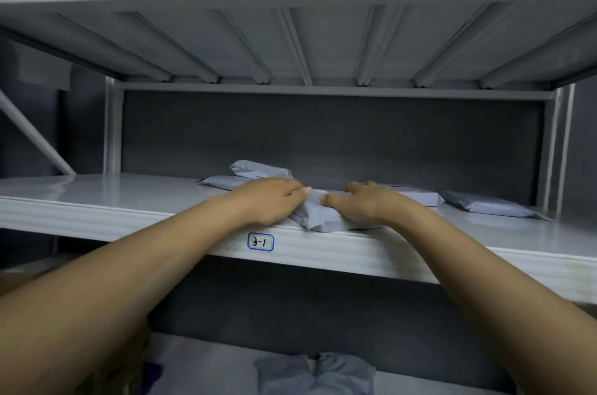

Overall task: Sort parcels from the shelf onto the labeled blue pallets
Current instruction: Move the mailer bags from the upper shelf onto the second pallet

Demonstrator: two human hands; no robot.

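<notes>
While both arms are reaching onto the shelf [97, 201], two stacked parcels [255, 170] are lying at the back on the left, behind the left hand [271, 201]. That hand is curling its fingers and thumb onto the left end of a grey parcel [318, 217], pinching the soft wrapping. The parcel is sitting at the very front of the shelf, its near corner nudging over the lip just above the label [260, 242] reading 3-1. Its long axis is running roughly along the shelf's front edge, slightly skewed so that one corner is pointing toward the person, though the hands are hiding both ends and its full outline cannot be told. The right hand [365, 204] is holding the right end, thumb stretching leftward across the top and fingers bending over the far edge. Judging from this, the pick-up is under way. It is best done by keeping one hand on each end, lifting level instead of dragging the thin film over the metal lip, and turning any printed side up so the destination is readable. Two flat parcels [487, 205] are lying farther right, apart from the hands.
</notes>
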